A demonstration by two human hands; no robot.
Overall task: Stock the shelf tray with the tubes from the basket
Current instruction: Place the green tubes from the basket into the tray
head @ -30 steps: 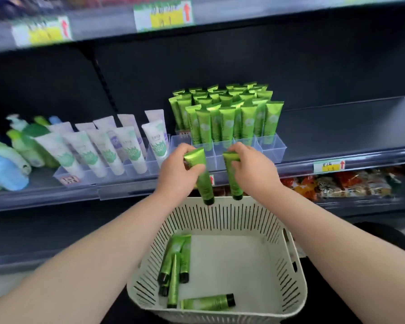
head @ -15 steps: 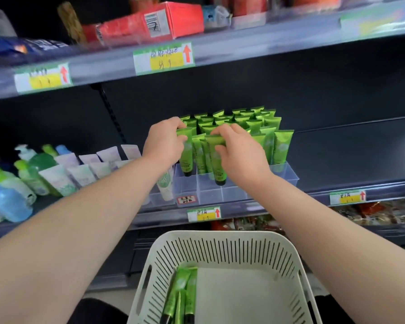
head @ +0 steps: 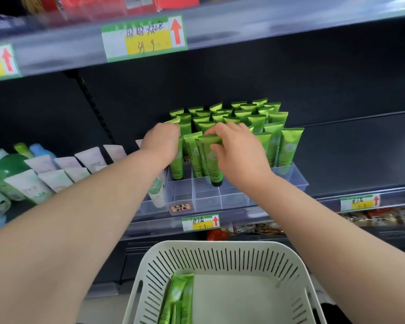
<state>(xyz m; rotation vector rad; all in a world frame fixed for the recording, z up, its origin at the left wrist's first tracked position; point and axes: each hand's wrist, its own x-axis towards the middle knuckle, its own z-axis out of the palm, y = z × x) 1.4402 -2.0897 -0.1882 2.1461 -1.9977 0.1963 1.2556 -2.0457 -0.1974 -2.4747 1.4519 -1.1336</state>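
Since the earlier frame, both of my hands have moved from above the basket up to the shelf tray. I read the basket below, white and slotted, with several green tubes lying at its left side. The clear tray sits on the shelf, its rear compartments packed with upright tubes, its front compartments bare. My right hand grips one tube, cap down, at a compartment behind the front row. My left hand is closed on another tube at the tray's left column.
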